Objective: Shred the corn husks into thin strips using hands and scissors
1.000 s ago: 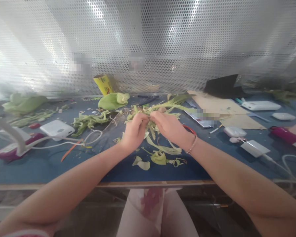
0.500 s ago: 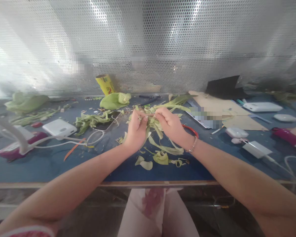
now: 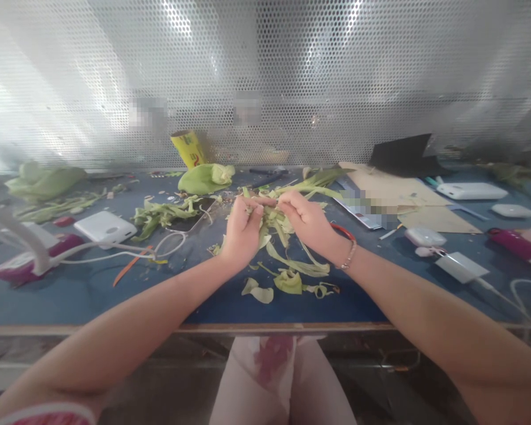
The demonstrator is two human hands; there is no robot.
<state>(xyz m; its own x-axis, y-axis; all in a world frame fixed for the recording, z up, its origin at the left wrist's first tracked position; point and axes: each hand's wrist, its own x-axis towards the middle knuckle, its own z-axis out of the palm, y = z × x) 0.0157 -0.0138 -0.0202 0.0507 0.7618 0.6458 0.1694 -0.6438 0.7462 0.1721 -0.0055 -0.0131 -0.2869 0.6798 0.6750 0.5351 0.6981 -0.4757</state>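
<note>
My left hand (image 3: 242, 231) is closed over a heap of pale green leaf strips (image 3: 283, 227), its thumb pressed toward curled fingers. Close beside it, my right hand (image 3: 307, 224) is closed too, with its fingertips bent down into the same heap. Whatever either hand pinches is too small or hidden to make out. Long green stalks (image 3: 323, 182) reach out behind the right hand. Nearer me lie loose strips, a curled leaf (image 3: 289, 282) and a flat pale piece (image 3: 259, 291). A whole light green leafy head (image 3: 206, 179) rests beyond the left hand.
A yellow can-shaped container (image 3: 188, 149) leans against the perforated metal panel (image 3: 283, 71). To the left are a white device (image 3: 105, 228), a looped white cable (image 3: 170, 243) and leaf scraps (image 3: 163, 217). Cardboard (image 3: 393, 184), a phone-like slab (image 3: 358, 208) and a charger (image 3: 462, 267) lie right.
Both hands stay over the leaf heap. My left hand's fingers have straightened a little toward the right hand, and the right hand has shifted only slightly. The things on the table look unmoved.
</note>
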